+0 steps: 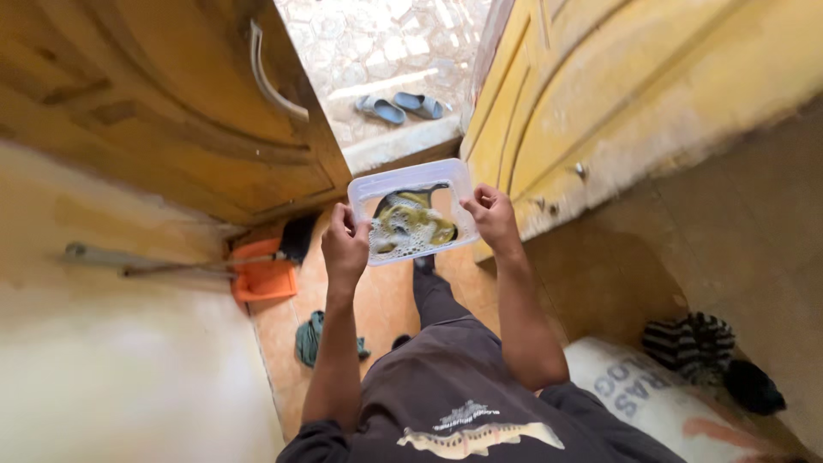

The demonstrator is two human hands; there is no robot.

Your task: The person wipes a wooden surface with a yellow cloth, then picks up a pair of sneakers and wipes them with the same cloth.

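A clear rectangular plastic tub (412,211) with rounded corners and a pale rim sits near the middle of the view, held out over the orange tiled floor (386,304) in front of the open doorway. Inside it lie soapy white foam at the 7 o'clock corner, yellowish murky water, and a dark curved shape across the top. Its long axis runs roughly from 9 to 3 o'clock, tipped slightly so the right end rides higher.

The left hand (345,244) is clamped on the tub's left short edge, fingers curled over the rim. The right hand (490,214) grips the right short edge likewise.

At 12 o'clock a pair of grey slippers (399,106) lies outside. At 9 o'clock an orange dustpan (263,276) rests by the wooden door (171,111).
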